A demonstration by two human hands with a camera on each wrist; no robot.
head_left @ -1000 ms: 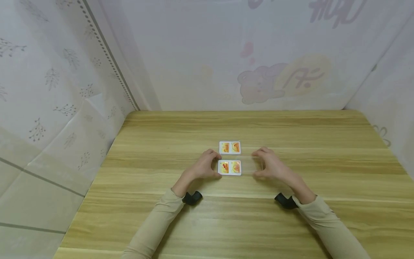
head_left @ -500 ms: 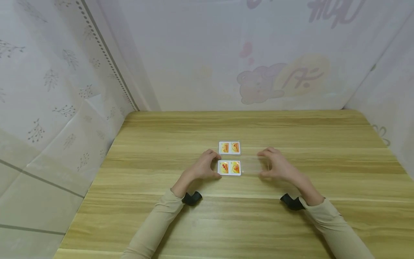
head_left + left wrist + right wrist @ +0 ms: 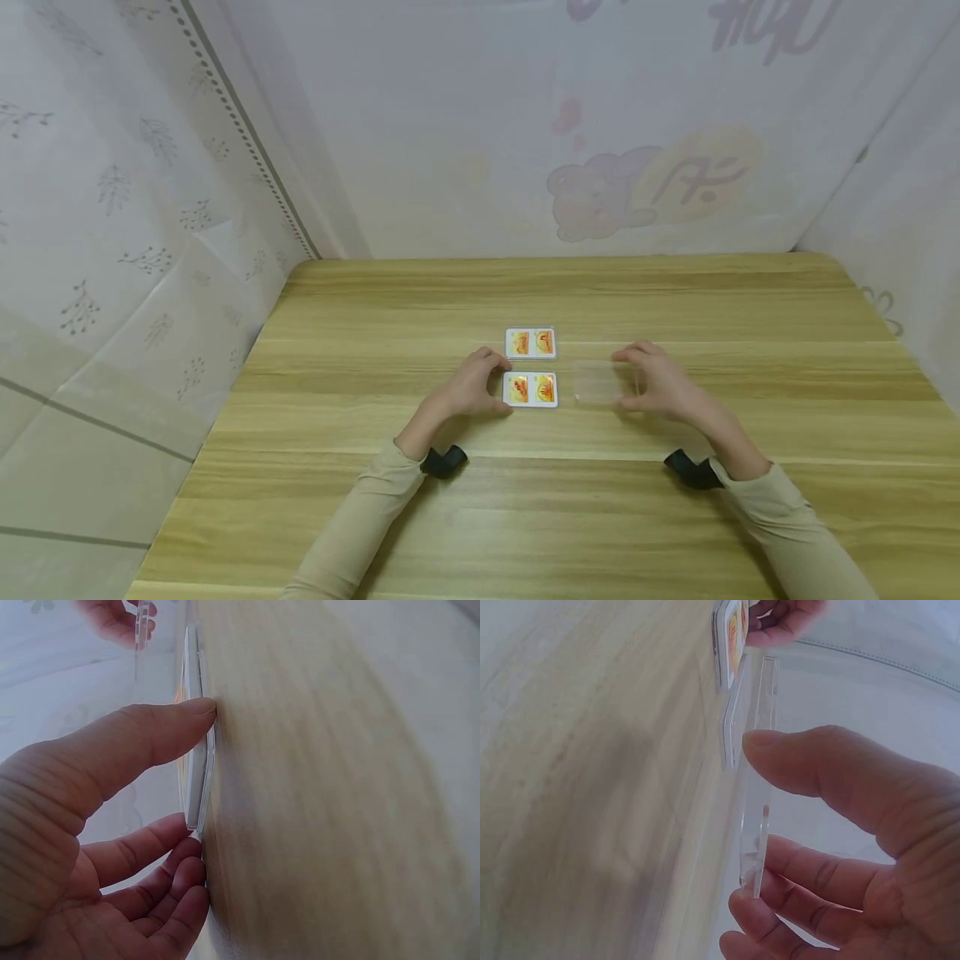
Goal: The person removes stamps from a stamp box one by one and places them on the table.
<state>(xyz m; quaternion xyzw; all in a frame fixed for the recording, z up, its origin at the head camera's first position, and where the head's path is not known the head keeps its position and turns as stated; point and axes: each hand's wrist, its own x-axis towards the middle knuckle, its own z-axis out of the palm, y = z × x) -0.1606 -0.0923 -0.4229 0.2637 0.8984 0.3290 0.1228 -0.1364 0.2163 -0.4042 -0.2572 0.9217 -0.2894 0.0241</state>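
A flat white-edged card piece (image 3: 530,389) with two orange and yellow pictures lies on the wooden table, seated in a thin clear case (image 3: 208,772). My left hand (image 3: 468,385) holds it at its left end, with the thumb on the near edge and fingertips at the far edge. To the right, my right hand (image 3: 660,385) pinches a clear plastic cover (image 3: 754,817) between thumb and fingers. The cover is held just above the table, apart from the card; its outline is faint in the head view. A similar card piece (image 3: 531,342) lies just behind the first.
The wooden table (image 3: 450,533) runs back to a pale curtain (image 3: 450,125) with a printed bear. More patterned curtain (image 3: 112,250) hangs on the left. Black wrist mounts (image 3: 444,462) sit at both sleeves.
My right hand has moved steadily to the right with the clear cover, away from the near card. My left hand and both cards have stayed in place.
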